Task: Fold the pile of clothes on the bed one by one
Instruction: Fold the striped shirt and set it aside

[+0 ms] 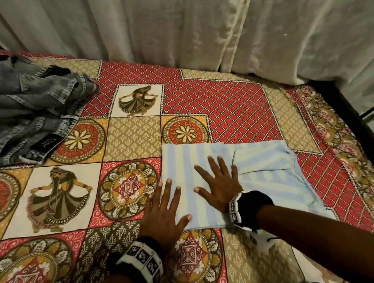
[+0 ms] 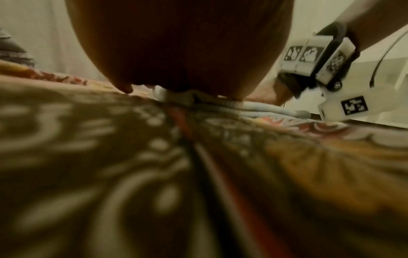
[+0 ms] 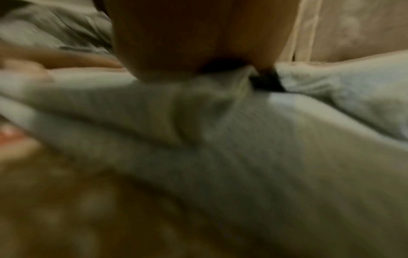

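We're working on the bed (image 1: 137, 133), covered in a patterned red and gold spread, with a pale curtain (image 1: 174, 21) hanging behind it. Far left: the denim pile (image 1: 26, 111), crumpled, unfolded, at least one pair of jeans with a dark label; something dark is tucked in at its top, can't tell what. Cut off by the left frame edge, so item count unknown. Front centre-right: the striped light-blue garment (image 1: 260, 169), lying flat on the spread, partly folded into a rough rectangle with a loose flap sticking out on the right. Our left hand (image 1: 164, 210) is flat with fingers spread, pressing the garment's left edge, palm partly on the spread. Our right hand (image 1: 219, 187) is also flat and splayed, pressing mid-garment. Neither hand grips anything. Judgement: we're smoothing a fold on the blue piece, so that garment is midway; right flap likely still needs tucking or another fold. Denim is untouched, so most of the task remains. No finished stack visible anywhere in view. Hard to read: left wrist view is mostly blurred spread and palm underside, showing only the garment's layered edge (image 2: 264, 109). Right wrist view is motion-blurred, just pale cloth (image 3: 220, 139) under the palm. Garment type unclear.
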